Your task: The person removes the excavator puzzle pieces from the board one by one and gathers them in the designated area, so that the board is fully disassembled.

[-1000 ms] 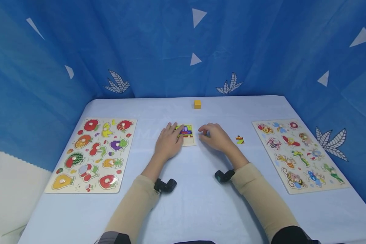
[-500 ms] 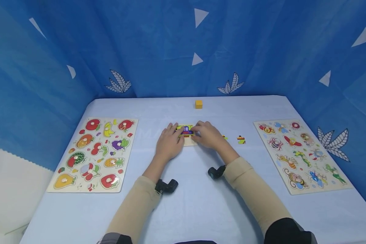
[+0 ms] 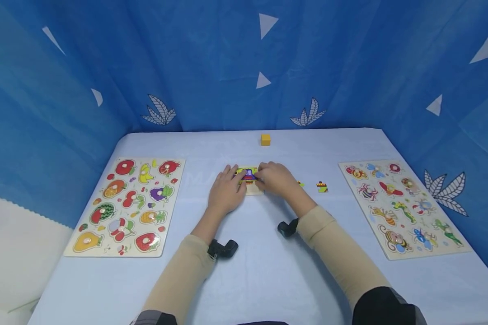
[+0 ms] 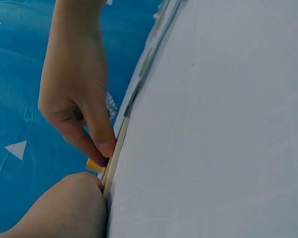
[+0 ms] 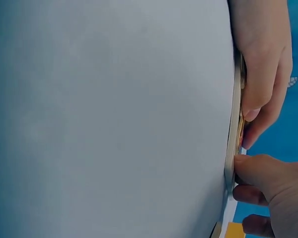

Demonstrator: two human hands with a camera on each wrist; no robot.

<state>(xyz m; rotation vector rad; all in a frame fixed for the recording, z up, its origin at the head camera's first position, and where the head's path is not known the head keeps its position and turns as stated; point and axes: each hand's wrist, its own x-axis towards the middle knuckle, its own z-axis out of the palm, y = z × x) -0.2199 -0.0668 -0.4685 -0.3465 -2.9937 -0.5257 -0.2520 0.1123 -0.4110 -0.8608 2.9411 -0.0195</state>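
At the middle of the table lies a small wooden jigsaw puzzle [image 3: 254,190] with a bright yellow picture of a purple and red vehicle. Its left side is covered by my left hand [image 3: 226,192], palm down, fingers stretched forward and resting on it. My right hand [image 3: 275,178] bends over the right side, thumb and fingers pinching at the puzzle's edge. In the right wrist view the thumb [image 5: 248,162] presses close to the board's end. A loose jigsaw piece [image 3: 322,187] lies to the right, and another piece [image 3: 300,183] shows partly past the right wrist.
A yellow cube [image 3: 265,140] stands behind the puzzle. On the left lies a fruit peg board [image 3: 170,198], on the right an insect peg board [image 3: 384,253]. A blue patterned curtain [image 3: 219,67] borders the white-covered table [image 3: 248,271] behind and at the sides.
My right hand has moved left onto the puzzle's right side, uncovering part of a second loose piece. The left hand has stayed on the puzzle. The head view has shifted slightly.
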